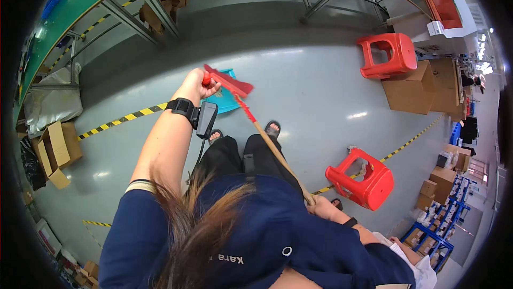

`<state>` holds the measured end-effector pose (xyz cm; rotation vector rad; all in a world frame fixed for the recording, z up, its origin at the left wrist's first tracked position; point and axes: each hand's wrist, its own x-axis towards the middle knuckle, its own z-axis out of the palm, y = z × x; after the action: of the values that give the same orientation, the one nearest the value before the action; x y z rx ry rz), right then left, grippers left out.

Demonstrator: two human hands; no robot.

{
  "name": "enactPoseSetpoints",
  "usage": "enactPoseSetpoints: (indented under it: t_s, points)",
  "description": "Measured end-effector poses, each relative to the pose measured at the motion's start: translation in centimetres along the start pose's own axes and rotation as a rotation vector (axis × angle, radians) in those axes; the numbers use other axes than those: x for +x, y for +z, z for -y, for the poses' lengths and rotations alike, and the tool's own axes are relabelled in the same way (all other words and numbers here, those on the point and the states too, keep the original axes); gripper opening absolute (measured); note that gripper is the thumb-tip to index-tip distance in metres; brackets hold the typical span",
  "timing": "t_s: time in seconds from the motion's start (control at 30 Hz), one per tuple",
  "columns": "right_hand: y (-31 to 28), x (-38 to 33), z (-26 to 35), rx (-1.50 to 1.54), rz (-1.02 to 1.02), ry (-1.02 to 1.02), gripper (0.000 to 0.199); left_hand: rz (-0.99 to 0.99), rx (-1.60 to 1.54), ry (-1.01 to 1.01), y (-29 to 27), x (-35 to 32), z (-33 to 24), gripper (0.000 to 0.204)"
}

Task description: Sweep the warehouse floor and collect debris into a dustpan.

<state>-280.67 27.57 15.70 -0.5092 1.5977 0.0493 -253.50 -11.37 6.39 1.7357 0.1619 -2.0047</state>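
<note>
Grey workshop floor (299, 80) spreads below me, where my left hand (199, 83) grips the red broom (231, 83) at its head end, its wooden handle slanting back down-right to my right hand (319, 207) closed round the tail, teal dustpan (225, 99) just beyond the bristles.

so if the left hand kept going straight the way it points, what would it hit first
Probably the teal dustpan on the grey floor: the left hand, gripping the red broom, points forward and down at it. Depth is unclear.

Brown cardboard boxes (411, 88) stand beside the upper red stool; an open carton (53, 153) lies far left.
</note>
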Motion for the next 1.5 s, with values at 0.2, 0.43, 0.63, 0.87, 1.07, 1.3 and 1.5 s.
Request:
enactPoseSetpoints:
  t_s: [0.2,0.43,0.63,0.87,1.07,1.3,1.5]
  points:
    - [2.7,-4.2,-1.0,0.057,-0.165,0.012,0.021,0.014,-0.012,0.057,-4.2,-0.2,0.0,0.009]
    - [-0.4,0.2,-3.4,0.316,-0.436,0.145,0.021,0.019,0.07,-0.084,-11.0,-4.6,0.1,0.009]
    - [-2.4,4.4,-4.6,0.404,-0.351,0.098,0.016,-0.051,0.109,-0.081,-9.8,-4.6,1.2,0.009]
    - [6.1,0.9,-2.2,0.052,-0.038,0.109,0.018,-0.047,-0.017,-0.004,-8.3,-2.0,1.3,0.011]
    - [7.2,-2.1,-2.7,-0.064,0.029,-0.099,0.019,-0.052,-0.055,0.049,-9.8,-2.7,1.4,0.009]
    - [6.7,-3.9,1.1,-0.158,-0.263,-0.033,0.02,0.003,-0.175,-0.103,-18.1,-4.0,1.5,0.007]
    - [2.5,4.2,2.3,-0.339,-0.564,-0.175,0.017,0.035,-0.373,-0.09,-21.3,-4.7,1.3,0.009]
